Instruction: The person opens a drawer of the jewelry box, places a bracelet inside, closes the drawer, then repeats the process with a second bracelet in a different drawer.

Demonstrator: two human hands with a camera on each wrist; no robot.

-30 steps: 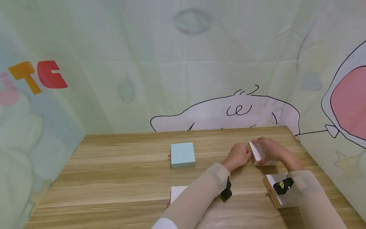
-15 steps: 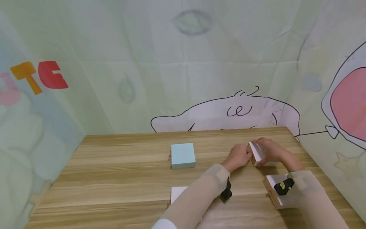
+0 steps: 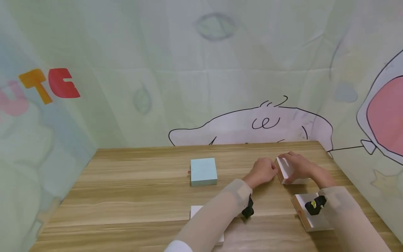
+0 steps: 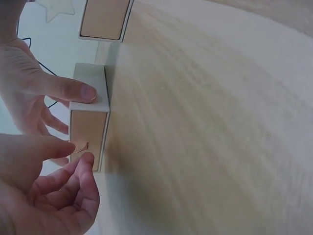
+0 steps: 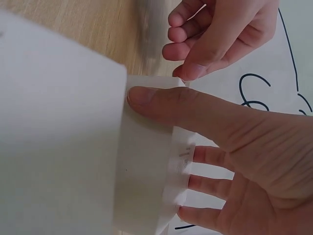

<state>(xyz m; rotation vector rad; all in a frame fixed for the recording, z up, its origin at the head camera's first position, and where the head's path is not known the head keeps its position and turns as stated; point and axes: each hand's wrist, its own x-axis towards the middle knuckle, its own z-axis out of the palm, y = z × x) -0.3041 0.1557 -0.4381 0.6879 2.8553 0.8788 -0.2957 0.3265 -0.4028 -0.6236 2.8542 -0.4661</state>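
Note:
A small white drawer box (image 3: 287,169) with a brown front stands at the table's far right. My right hand (image 3: 297,166) holds it, thumb (image 5: 161,105) along one side and the other fingers on the opposite side. At the brown front (image 4: 90,128), my left hand (image 3: 262,171) has thumb and index finger closing on a thin pull ribbon (image 4: 86,146), the other fingers curled. The drawer front sits flush with the sleeve in the left wrist view. Nearer my body, a second white drawer box (image 3: 310,210) lies partly under my right wrist.
A light blue box (image 3: 203,171) with a small red tab sits mid-table. Another white box (image 3: 195,211) is mostly hidden under my left forearm. The wooden table (image 3: 132,196) ends at a printed cloth backdrop (image 3: 141,70) behind and at both sides.
Both hands keep the same hold on the far right box, which has not visibly moved. The head view has shifted slightly.

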